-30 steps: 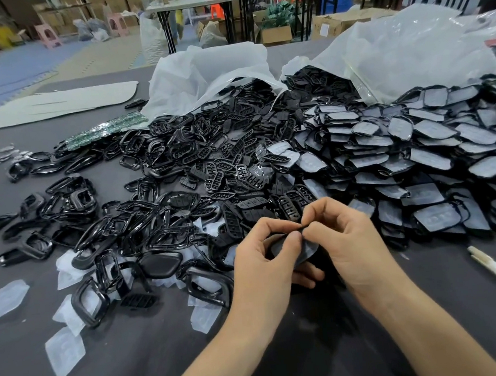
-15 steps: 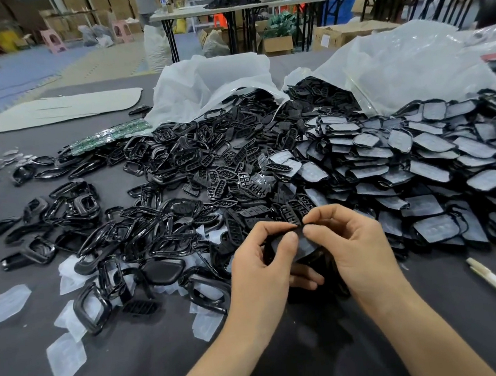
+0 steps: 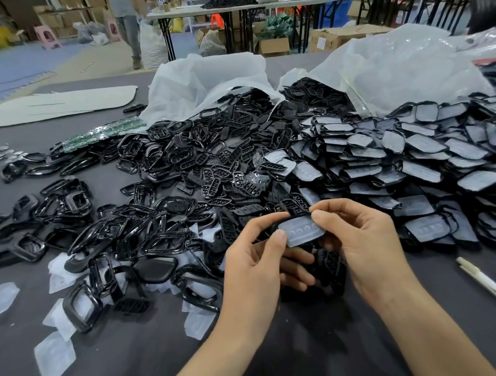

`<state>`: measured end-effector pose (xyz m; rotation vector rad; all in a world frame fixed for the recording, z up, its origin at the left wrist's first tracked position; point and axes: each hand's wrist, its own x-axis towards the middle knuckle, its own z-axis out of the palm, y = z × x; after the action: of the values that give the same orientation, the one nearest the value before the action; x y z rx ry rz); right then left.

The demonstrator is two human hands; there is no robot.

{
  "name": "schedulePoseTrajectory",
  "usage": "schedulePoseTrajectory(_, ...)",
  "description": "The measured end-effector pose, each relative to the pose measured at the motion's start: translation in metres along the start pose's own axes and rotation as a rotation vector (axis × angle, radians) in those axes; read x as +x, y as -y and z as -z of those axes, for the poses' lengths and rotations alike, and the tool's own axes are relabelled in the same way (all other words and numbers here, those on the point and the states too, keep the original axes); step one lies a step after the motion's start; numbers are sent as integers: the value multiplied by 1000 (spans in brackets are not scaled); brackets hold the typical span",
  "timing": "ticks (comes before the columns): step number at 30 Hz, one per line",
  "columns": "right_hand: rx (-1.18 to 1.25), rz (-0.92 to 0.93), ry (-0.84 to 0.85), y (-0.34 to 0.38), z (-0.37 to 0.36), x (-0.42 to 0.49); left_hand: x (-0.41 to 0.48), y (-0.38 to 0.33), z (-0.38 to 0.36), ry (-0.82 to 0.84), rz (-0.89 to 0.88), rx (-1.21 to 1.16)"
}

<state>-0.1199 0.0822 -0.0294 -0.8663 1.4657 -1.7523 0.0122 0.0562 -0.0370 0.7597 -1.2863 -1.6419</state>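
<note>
Head view — both hands [image 3: 256,259] [image 3: 363,237] pinch a pale translucent film [image 3: 302,231] with three round dimples — fingertips clamped on its edges

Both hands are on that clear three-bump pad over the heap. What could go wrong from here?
1. The clear pad is pinched only at its edges by the left hand and right hand; it could slip into the black parts below.
2. Similar clear pieces lie loose on the table, so a dropped one might get mixed up.
</note>
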Motion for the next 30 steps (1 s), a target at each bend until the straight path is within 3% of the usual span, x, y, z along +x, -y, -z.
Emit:
schedulePoseTrajectory(17, -46, 34, 155, -2, 0, 1, 4, 0, 3, -76, 8, 109)
schedulePoseTrajectory(30, -118, 120, 93, -3, 2, 0, 1, 2, 0, -12, -46, 102)
